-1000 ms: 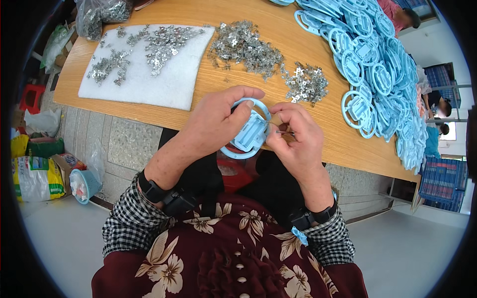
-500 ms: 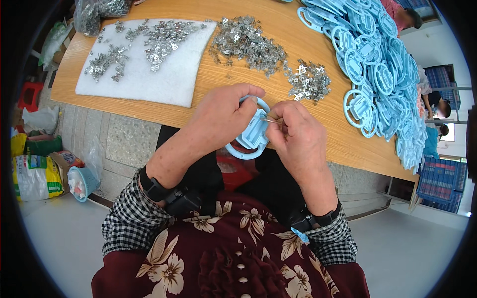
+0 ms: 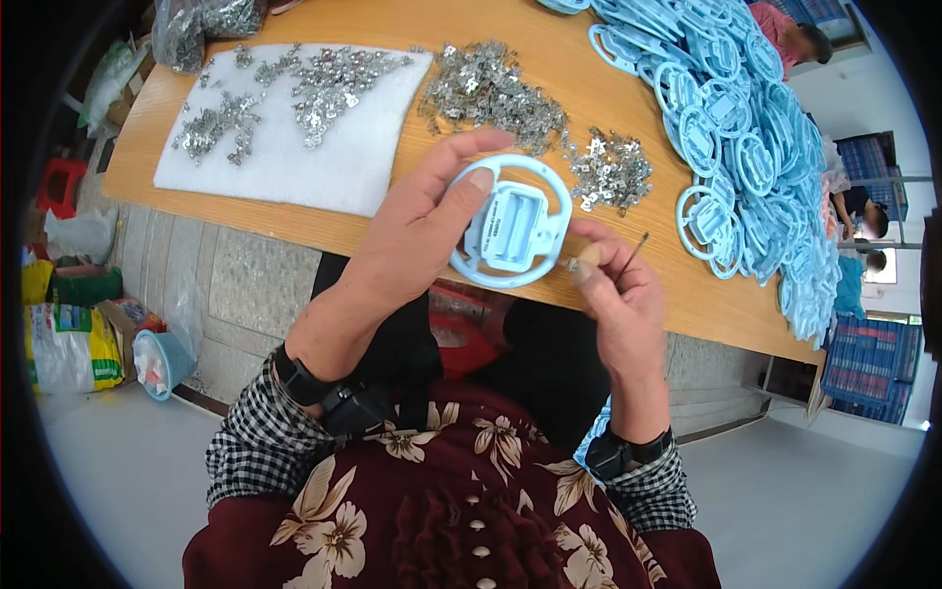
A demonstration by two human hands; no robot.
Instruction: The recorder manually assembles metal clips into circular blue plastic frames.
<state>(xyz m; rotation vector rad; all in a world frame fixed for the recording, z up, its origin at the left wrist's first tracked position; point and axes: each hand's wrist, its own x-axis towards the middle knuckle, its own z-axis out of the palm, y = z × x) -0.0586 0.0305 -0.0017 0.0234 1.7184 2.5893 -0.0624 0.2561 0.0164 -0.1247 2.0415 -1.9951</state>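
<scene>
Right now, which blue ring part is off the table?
The ring in the left hand, held up over the table edge. All the others lie heaped in the pile at the table's right end.

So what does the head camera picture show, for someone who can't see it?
A person's left hand holds up a round light-blue plastic ring part, while the right hand pinches a thin pointed tool beside it. Behind, a wooden table holds small silver metal clips and piled blue rings.

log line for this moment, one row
left hand: holds blue plastic ring | right hand: pinches thin pointed tool beside it
</scene>
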